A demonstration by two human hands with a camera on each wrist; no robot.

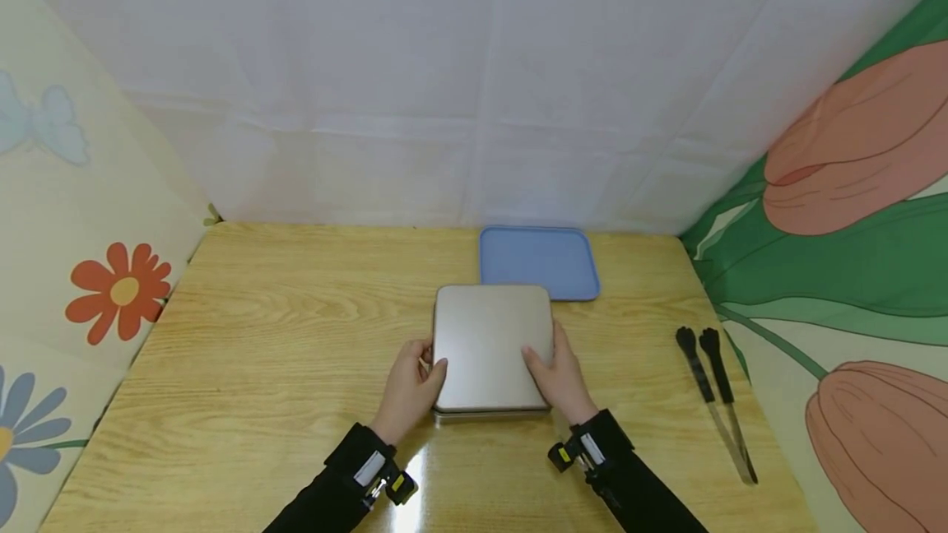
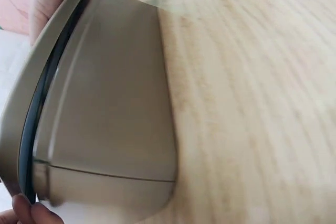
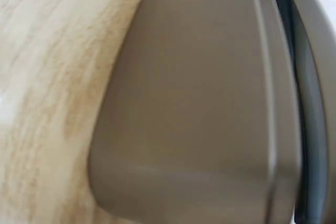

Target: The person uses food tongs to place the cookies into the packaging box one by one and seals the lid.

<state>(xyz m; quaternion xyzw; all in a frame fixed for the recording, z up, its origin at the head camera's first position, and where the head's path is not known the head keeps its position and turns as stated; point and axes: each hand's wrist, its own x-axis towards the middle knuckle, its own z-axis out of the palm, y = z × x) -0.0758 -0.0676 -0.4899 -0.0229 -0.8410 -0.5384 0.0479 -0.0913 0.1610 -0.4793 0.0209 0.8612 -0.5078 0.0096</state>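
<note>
A square silver metal tin (image 2: 115, 93) sits on the wooden table, its flat lid (image 1: 492, 344) on top. Between lid and body, both wrist views show a narrow dark gap. My left hand (image 1: 411, 389) holds the lid's left side, thumb on the edge. At the opposite side my right hand (image 1: 560, 373) grips the lid, its thumb lying over the top face. The left fingertips (image 2: 39, 211) show at the lid's corner in the left wrist view. What lies inside the tin is hidden.
Behind the tin lies a blue tray (image 1: 536, 257), its front left corner covered by the tin. To the right are tongs (image 1: 718, 401) with black ends. A white cloth (image 1: 370, 89) hangs along the table's far edge, and patterned cloths flank both sides.
</note>
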